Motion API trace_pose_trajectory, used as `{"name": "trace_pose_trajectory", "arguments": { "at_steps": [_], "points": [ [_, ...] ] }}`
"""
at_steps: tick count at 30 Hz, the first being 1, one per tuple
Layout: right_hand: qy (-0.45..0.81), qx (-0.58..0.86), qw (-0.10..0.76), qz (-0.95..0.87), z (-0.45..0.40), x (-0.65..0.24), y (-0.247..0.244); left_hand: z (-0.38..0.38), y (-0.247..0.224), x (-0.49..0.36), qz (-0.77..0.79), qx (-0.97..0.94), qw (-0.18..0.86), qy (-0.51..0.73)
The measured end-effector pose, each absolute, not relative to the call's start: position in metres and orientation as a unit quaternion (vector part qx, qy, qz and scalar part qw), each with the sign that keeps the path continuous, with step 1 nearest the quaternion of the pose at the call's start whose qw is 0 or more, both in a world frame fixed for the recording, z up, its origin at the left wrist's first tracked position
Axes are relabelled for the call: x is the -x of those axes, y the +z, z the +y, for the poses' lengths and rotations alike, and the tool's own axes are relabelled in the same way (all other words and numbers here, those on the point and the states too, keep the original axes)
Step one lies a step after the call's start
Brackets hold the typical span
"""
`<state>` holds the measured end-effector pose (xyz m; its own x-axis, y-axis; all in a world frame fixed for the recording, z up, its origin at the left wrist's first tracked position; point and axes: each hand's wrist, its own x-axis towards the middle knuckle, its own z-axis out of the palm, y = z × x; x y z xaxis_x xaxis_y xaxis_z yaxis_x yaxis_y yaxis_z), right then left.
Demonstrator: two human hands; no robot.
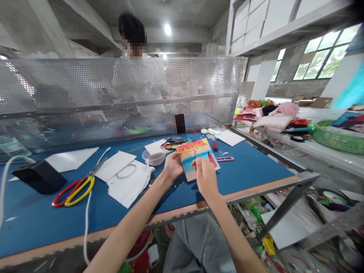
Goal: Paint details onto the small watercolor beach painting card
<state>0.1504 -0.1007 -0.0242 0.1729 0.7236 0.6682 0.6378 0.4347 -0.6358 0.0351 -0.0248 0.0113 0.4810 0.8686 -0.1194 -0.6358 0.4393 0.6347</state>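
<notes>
Holding a painted beach card point(196, 153) between them, the left hand point(173, 167) pinches its left edge while the right hand point(206, 177) presses its fingers on the lower part. The hands stand close together, just apart, and cover part of the card, which sits above the blue table mat point(250, 174), tilted, with sea, sand and a sunset sky on it. Below, gray trousers point(193, 242) show past the table's wooden edge point(182, 206), and a white cable point(87, 223) hangs over it.

Left of the hands lie red-and-yellow scissors point(75, 192), a crumpled white sheet point(127, 185) with a thin wire ring point(126, 171) on it, and a black case point(40, 176). Just beyond the card are a small plastic bowl point(154, 157) holding pinkish liquid, a paint palette point(173, 143), a red tube point(215, 145), a pink utility knife point(226, 159) and a white card point(230, 137). A phone point(180, 124) stands upright against a perforated metal screen point(199, 83), which runs across the far side and partly hides a co-worker point(131, 27). To the right, a long side table point(313, 117) carries heaped fabric point(274, 122) and a green basket point(337, 138), beneath bright windows point(321, 53).
</notes>
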Motion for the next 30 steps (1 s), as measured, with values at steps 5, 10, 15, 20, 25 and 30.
{"name": "trace_pose_trajectory", "arguments": {
  "at_steps": [5, 10, 15, 20, 25, 30],
  "points": [
    [0.039, 0.479, 0.516, -0.709, -0.112, -0.117, -0.025, -0.022, 0.009, -0.032, 0.272, -0.272, 0.762, 0.521],
    [0.042, 0.496, 0.542, -0.677, -0.114, -0.121, -0.02, -0.026, 0.013, -0.033, 0.237, -0.276, 0.795, 0.485],
    [0.058, 0.48, 0.538, -0.691, -0.112, -0.121, -0.021, -0.024, 0.012, -0.033, 0.267, -0.282, 0.773, 0.502],
    [0.061, 0.498, 0.545, -0.671, -0.115, -0.119, -0.026, -0.024, 0.011, -0.034, 0.231, -0.268, 0.795, 0.492],
    [0.079, 0.479, 0.544, -0.685, -0.12, -0.123, -0.026, -0.027, 0.014, -0.036, 0.222, -0.249, 0.802, 0.495],
    [0.096, 0.471, 0.541, -0.691, -0.121, -0.123, -0.026, -0.026, 0.014, -0.035, 0.236, -0.25, 0.798, 0.495]
  ]
}}
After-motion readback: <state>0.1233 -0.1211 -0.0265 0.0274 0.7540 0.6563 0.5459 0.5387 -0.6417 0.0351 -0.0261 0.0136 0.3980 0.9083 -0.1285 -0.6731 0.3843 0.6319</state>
